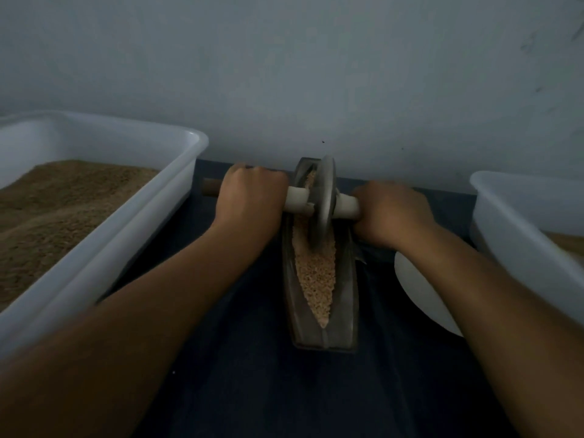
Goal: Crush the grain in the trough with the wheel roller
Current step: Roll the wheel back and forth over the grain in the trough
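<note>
- A dim room: a dark blue surface (252, 374) runs up to a plain grey wall (316, 74).
- The trough (292, 311), a narrow boat-shaped metal vessel, lies in the middle of the surface, its long axis pointing away from the person towards the wall.
- Pale crushed grain (314, 279) fills the groove of the trough, tapering to a point at the near end.
- The wheel (324, 197), a grey metal disc, stands upright on edge in the far half of the trough, its lower rim down in the grain.
- A handle (297, 202) passes through the hub and sticks out on both sides; a pale sleeve covers it next to the wheel, and a brown wooden end shows beyond the left fist.
- The left hand (252, 194) is curled into a fist round the handle on the left of the wheel, knuckles up.
- The right hand (392, 213) grips the handle on the right side in the same way, fingers wrapped under and out of sight.
- Both bare forearms reach in from the near edge of the view.
- On the left stands a white tub (126, 222) holding brown ground meal (57, 210).
- On the right, a second tub (518, 222) is cut off by the edge of the view; a little brown matter shows inside it.
- A white round object (420, 298), partly hidden under the right forearm, lies between the trough and the second tub.
</note>
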Tool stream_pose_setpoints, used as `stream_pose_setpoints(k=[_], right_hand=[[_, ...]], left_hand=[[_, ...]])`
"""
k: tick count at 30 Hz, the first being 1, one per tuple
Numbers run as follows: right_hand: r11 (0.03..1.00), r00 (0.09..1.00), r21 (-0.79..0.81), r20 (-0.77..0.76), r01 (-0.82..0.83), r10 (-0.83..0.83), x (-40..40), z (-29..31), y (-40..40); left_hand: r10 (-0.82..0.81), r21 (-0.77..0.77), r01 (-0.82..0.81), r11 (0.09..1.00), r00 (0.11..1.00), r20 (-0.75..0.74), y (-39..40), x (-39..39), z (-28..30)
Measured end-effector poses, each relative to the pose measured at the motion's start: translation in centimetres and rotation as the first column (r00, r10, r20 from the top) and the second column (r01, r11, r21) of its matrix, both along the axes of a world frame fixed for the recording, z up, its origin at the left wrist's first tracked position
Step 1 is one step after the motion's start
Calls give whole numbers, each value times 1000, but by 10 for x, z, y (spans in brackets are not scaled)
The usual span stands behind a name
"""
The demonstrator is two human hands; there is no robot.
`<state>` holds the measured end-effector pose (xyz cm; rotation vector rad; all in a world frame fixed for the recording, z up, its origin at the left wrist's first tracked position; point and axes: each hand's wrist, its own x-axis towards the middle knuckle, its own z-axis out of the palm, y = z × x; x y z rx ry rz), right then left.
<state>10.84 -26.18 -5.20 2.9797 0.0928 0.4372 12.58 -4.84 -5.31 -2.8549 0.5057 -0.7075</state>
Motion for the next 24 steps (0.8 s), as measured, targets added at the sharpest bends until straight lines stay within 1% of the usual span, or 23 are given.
stream_pose_setpoints(k=[3, 6, 10, 13, 17, 19, 20, 24], right_hand=[[999, 998, 21, 54, -27, 26, -21, -4, 3], [998, 995, 25, 90, -50, 47, -42, -6, 6], [995, 980, -1, 174, -101, 100, -70, -8, 8], [991, 975, 12, 180, -133, 129, -86, -6, 8], [981, 970, 82, 185, -174, 156, -98, -6, 6], [980, 970, 85, 186, -177, 159, -97, -7, 7], [983, 969, 69, 192, -173, 157, -95, -7, 8], [990, 972, -7, 191, -141, 139, -77, -6, 9]], left_hand=[[-6, -30, 8, 1000, 997, 71, 2, -20, -8], [-33, -70, 39, 997, 996, 78, 5, -38, -11], [-74, -134, 87, 987, 993, 95, 12, -61, -11], [-101, -160, 117, 980, 989, 106, 16, -76, -8], [-161, -203, 207, 957, 962, 222, 21, -87, -10], [-160, -186, 207, 960, 957, 243, 22, -85, -12], [-153, -176, 198, 964, 960, 236, 21, -82, -13], [-78, -95, 91, 991, 988, 132, 18, -65, -17]])
